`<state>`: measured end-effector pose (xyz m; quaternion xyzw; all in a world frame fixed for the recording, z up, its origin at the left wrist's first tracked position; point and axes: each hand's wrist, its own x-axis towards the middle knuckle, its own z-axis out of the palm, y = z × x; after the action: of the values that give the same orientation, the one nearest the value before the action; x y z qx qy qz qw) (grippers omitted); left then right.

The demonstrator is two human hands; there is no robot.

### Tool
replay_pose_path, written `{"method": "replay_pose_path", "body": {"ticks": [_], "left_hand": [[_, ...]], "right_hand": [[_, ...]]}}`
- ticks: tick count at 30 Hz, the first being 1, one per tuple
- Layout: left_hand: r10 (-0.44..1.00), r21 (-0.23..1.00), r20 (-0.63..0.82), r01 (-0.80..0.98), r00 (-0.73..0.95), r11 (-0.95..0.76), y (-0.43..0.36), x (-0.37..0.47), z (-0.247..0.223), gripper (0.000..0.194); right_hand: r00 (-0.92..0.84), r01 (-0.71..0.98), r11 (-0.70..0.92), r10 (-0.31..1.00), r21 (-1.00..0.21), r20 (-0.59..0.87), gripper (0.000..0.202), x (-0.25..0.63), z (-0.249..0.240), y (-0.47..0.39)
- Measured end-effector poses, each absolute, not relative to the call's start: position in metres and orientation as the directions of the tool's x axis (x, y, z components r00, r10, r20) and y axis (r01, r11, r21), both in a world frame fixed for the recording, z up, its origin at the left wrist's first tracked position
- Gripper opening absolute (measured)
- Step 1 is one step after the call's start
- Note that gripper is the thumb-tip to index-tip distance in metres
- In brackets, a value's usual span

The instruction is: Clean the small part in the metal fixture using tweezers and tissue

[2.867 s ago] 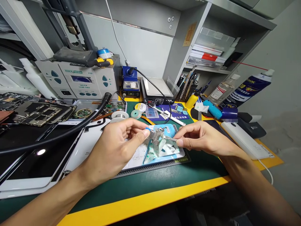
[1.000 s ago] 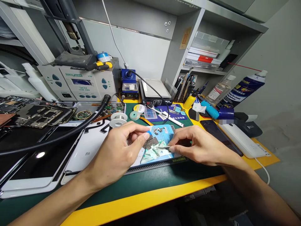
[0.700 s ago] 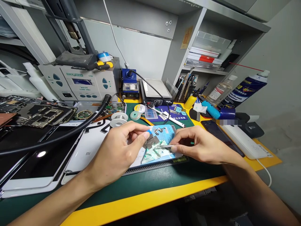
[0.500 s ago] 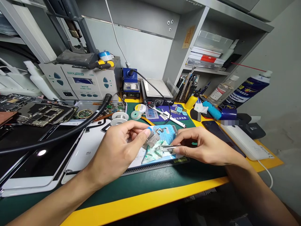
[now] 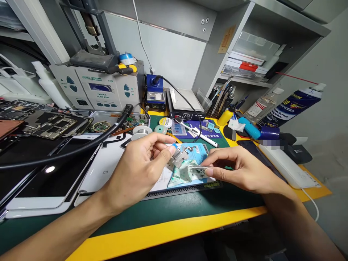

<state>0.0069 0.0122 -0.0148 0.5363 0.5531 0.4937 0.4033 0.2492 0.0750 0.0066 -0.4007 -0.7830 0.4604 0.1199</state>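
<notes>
While the left hand pinches a small metal part just above the blue card | right hand pinching tweezers — tips now drawn back from the part, lower over the green wipe | table — part lifted slightly.

Over these few seconds I lowered my right hand from up beside the part down toward the mat, and the tweezers came away from the part to lie low over the crumpled film. My left hand tipped the part slightly. My head shifted, sliding the bench a little in view.
</notes>
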Motion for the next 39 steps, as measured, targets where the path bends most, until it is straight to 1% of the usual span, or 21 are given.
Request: {"method": "replay_pose_path", "body": {"ticks": [8,15,17,20,23,26,28,31,39], "left_hand": [[0.992,0.978,0.099,0.191,-0.079,-0.082,0.012,0.004,-0.016,0.021],[0.993,0.985,0.094,0.156,-0.078,-0.081,0.013,0.006,-0.015,0.023],[0.994,0.994,0.075,0.088,-0.081,-0.068,0.015,0.002,-0.016,0.025],[0.997,0.989,-0.042,-0.146,-0.067,0.032,0.018,-0.005,-0.015,0.026],[0.986,0.894,-0.165,-0.425,-0.018,0.142,0.02,-0.013,-0.009,0.021],[0.98,0.78,-0.193,-0.598,0.049,0.183,0.02,-0.018,-0.002,0.018],[0.979,0.734,-0.189,-0.65,0.079,0.194,0.019,-0.02,0.0,0.017],[0.98,0.7,-0.173,-0.687,0.101,0.194,0.019,-0.021,0.0,0.016],[0.979,0.679,-0.174,-0.706,0.111,0.201,0.019,-0.018,-0.002,0.014]], "right_hand": [[-0.603,0.479,0.16,0.774,-0.863,-0.191,0.031,0.244,0.005,0.072],[-0.612,0.48,0.181,0.77,-0.858,-0.18,0.032,0.252,0.01,0.075],[-0.606,0.444,0.189,0.784,-0.876,-0.139,0.029,0.257,0.011,0.076],[-0.603,0.391,0.199,0.793,-0.898,-0.087,0.024,0.265,0.014,0.078],[-0.627,0.39,0.22,0.775,-0.894,-0.083,0.023,0.268,0.013,0.079],[-0.662,0.388,0.25,0.746,-0.887,-0.079,0.023,0.267,0.011,0.081],[-0.68,0.376,0.271,0.73,-0.886,-0.065,0.024,0.266,0.009,0.081],[-0.687,0.38,0.289,0.724,-0.879,-0.059,0.029,0.265,0.007,0.081],[-0.694,0.463,0.355,0.715,-0.812,-0.083,0.031,0.262,0.01,0.076]]}}
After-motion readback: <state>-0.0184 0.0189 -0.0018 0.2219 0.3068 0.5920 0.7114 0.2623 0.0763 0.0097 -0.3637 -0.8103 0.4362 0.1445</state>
